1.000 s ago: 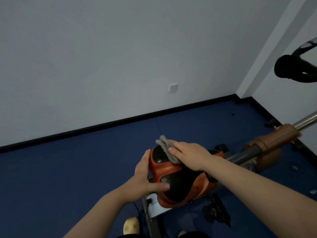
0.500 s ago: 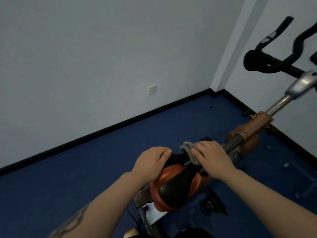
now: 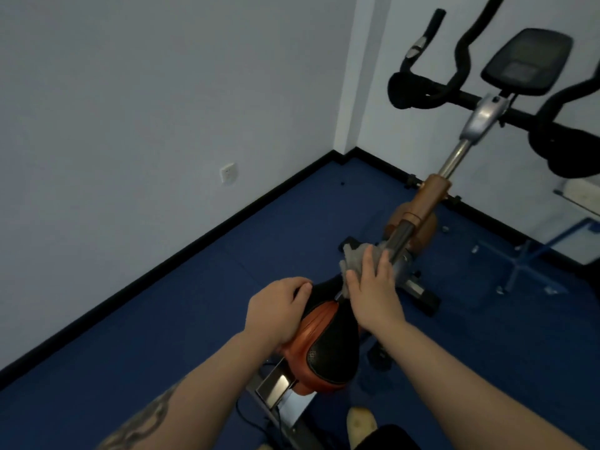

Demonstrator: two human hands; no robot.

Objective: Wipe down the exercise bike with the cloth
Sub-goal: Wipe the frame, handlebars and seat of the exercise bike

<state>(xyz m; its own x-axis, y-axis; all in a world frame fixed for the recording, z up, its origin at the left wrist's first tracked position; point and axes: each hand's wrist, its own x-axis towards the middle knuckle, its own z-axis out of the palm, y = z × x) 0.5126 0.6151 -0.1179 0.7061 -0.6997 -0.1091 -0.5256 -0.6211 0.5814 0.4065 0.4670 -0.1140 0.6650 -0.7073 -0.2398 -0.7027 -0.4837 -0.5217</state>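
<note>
Grey cloth (image 3: 357,261) bunched under the right hand (image 3: 373,293), a person leans over the exercise bike (image 3: 425,206) and works at the point where the nose of the saddle (image 3: 324,345) gives way to the steel tube (image 3: 401,237) running forward. The right hand's fingers (image 3: 368,264) lie nearly straight, pressing the cloth flat against the frame rather than clutching it; the left hand (image 3: 276,310) curls over the saddle's left edge and grips it to steady the machine.

The risks look small but real. With the cloth held only by pressure, a quick stroke up the slick tube could leave it behind — and it would drop to the blue floor (image 3: 162,352). A hard shove forward might also rock the bike if the left hand's grip loosens. The handlebars (image 3: 425,95) and the display (image 3: 526,63) stand well ahead of both hands, so reaching them from this stance would probably mean overstretching across the frame — stepping round would be safer.
</note>
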